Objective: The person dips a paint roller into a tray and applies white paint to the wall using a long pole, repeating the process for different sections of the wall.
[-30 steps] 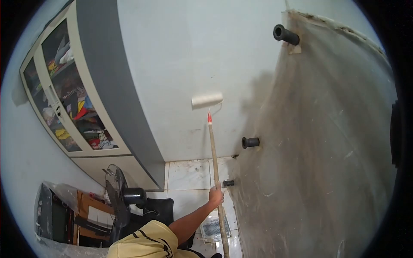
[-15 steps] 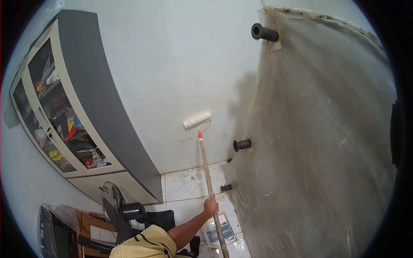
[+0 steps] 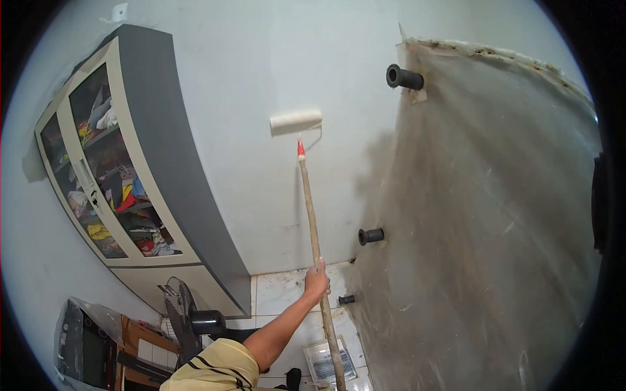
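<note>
My left hand (image 3: 317, 282) grips a long wooden pole (image 3: 309, 202) near its lower part, the arm reaching out from a yellow striped sleeve (image 3: 208, 368). The pole stands almost upright and carries a white paint roller (image 3: 295, 122) with a red collar at its top. The roller lies flat against the pale wall (image 3: 261, 58), high up, left of a stained sheet-covered panel (image 3: 482, 215). The pole's lower end runs out of the bottom of the picture. My right hand is out of sight.
A grey glass-door cabinet (image 3: 111, 169) full of clothes stands at the left. Three black pipe stubs (image 3: 403, 77) (image 3: 370, 236) (image 3: 346, 300) stick out along the panel's edge. On the tiled floor lie a paint tray (image 3: 328, 360), a fan (image 3: 186, 319) and a plastic-wrapped screen (image 3: 81, 348).
The roller dropped lower on the wall half a second ago and has now been pushed up higher than before. My left hand kept its grip on the pole.
</note>
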### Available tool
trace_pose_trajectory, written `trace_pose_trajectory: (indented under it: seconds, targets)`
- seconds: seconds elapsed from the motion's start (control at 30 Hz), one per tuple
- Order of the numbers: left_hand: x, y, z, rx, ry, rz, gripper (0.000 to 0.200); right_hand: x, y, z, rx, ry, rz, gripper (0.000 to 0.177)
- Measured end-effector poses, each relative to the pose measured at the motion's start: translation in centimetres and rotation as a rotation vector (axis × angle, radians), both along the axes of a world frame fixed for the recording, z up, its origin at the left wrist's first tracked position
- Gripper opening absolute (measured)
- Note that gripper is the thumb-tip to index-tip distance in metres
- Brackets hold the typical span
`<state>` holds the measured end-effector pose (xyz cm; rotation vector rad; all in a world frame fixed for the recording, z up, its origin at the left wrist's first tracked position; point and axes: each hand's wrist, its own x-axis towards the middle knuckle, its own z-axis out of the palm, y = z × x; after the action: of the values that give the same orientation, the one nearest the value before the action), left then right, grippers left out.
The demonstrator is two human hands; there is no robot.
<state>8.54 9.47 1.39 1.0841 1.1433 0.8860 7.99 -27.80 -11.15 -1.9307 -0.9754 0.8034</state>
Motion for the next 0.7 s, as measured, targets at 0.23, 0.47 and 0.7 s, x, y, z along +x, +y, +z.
trace_pose_trajectory:
  seconds: [0.23, 0.47, 0.7]
  targets:
    - [0.9, 4.7, 8.5, 0.159, 0.01, 0.048, 0.05, 0.0, 6.0, -1.8, 0.19, -0.123, -0.144, 0.03]
    - [1.9, 8.8, 13.8, 0.333, -0.019, 0.108, 0.048, 3.6, 13.4, 3.4, 0.243, 0.368, 0.059, 0.033]
    - [0.8, 8.8, 5.9, 0.466, 0.197, 0.16, 0.058, 0.4, 12.0, -8.6, 0.189, 0.11, -0.033, 0.044]
